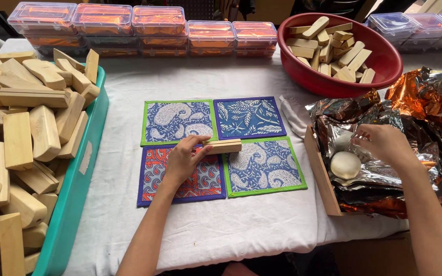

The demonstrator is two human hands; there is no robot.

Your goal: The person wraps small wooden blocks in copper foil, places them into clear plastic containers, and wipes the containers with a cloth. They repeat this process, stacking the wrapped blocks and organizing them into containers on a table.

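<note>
White cloth covers the table (221, 225), slightly wrinkled, and the work sits in the middle of it. Four square printed fabric mats (220, 145) lie in a two-by-two block, edges touching: two with green borders and blue paisley, one dark blue with a leaf pattern, one red and blue with a purple border. Along the far edge runs a row of clear lidded plastic boxes with orange contents (144, 25), stacked two high. To the left stands a teal plastic tray (78, 184) heaped with pale, smooth-cut wooden blocks (24, 138) of mixed shapes. At the far right is a round red plastic bowl (384, 71) holding more such blocks. Near the right edge, a shallow wooden tray (322, 179) is filled with crumpled silver and orange foil sheets (415, 117), and a white rounded lump (345, 164) rests among them.

The left hand (185, 159) lies over the red and blue mat, fingers closed narrowly around the end of a long, flat, light wooden block (224, 146), which lies across the meeting point of the four mats. The right hand (384, 143) hovers over the foil just beside the white lump, fingers curled downward and pinching at a sheet of foil; how firmly it grips cannot be told.
</note>
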